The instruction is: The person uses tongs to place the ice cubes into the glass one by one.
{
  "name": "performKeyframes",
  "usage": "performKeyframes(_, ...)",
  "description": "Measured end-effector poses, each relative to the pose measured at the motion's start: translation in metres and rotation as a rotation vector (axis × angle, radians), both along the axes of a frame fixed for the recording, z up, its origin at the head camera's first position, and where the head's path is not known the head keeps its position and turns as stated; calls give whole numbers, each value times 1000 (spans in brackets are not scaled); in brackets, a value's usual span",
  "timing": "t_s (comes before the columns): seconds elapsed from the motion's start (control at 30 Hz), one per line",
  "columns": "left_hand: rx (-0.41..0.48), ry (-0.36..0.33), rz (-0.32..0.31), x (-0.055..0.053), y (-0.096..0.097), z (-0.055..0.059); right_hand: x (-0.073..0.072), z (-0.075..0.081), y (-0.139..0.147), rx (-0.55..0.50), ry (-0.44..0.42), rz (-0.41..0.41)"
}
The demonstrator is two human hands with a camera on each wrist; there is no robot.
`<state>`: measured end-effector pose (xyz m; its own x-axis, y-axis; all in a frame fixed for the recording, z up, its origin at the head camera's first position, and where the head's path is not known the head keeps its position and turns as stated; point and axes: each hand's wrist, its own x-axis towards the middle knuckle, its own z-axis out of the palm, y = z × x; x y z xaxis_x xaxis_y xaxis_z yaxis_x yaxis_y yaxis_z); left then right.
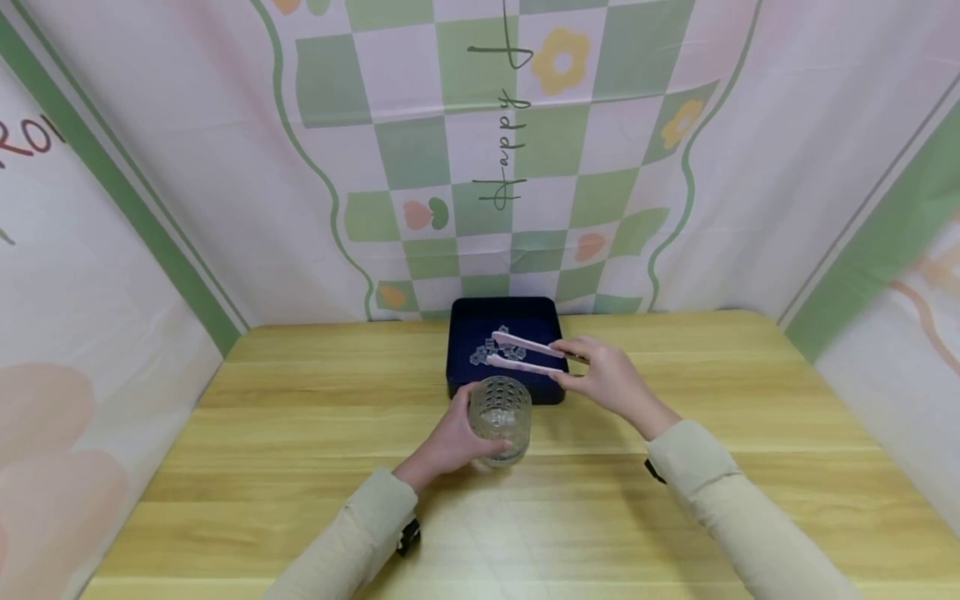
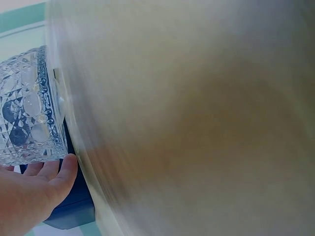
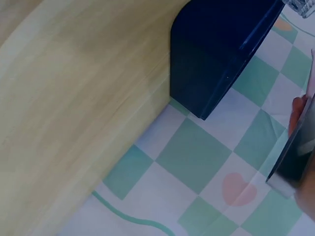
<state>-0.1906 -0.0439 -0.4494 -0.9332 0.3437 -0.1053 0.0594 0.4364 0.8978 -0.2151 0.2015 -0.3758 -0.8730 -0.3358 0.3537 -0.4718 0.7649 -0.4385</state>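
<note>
My left hand [image 1: 448,440] grips a clear cut-glass tumbler [image 1: 501,417] in front of a dark navy tray [image 1: 546,312]. In the left wrist view the tumbler [image 2: 24,108] shows a diamond pattern, and fingers [image 2: 64,177] lie along its side. Several small clear cubes [image 1: 480,356] lie in a cluster in the tray. From the right, my right hand [image 1: 613,379] holds pink-tipped tongs [image 1: 531,345] between thumb and fingers. Their two arms are spread apart over the cubes, with the tips overlapping the cluster in the head view.
The tray stands at the back edge of a light wooden table [image 1: 315,417], close to a hanging cloth [image 1: 480,142] with a green and white checked print. More printed cloth hangs at the left [image 1: 97,333] and right. Both sleeves [image 1: 750,508] are pale.
</note>
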Motion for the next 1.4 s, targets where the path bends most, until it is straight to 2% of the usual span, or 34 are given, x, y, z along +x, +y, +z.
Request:
performKeyframes(0.27, -5, -2, 7, 1, -1, 0, -17, 4, -8, 83, -48, -143)
performKeyframes(0.53, 6, 12, -1, 0, -2, -1, -26, 3, -18, 242, -62, -217)
performKeyframes(0.77, 7, 10, 0, -1, -2, -2, -28, 1, -24, 355, -39, -241)
performKeyframes(1.1, 8, 14, -6, -1, -2, -2, -31, -3, -29, 394, -87, -260)
performKeyframes(1.4, 6, 32, -10, -1, -1, -1, -34, -7, -31, 398, -93, -257)
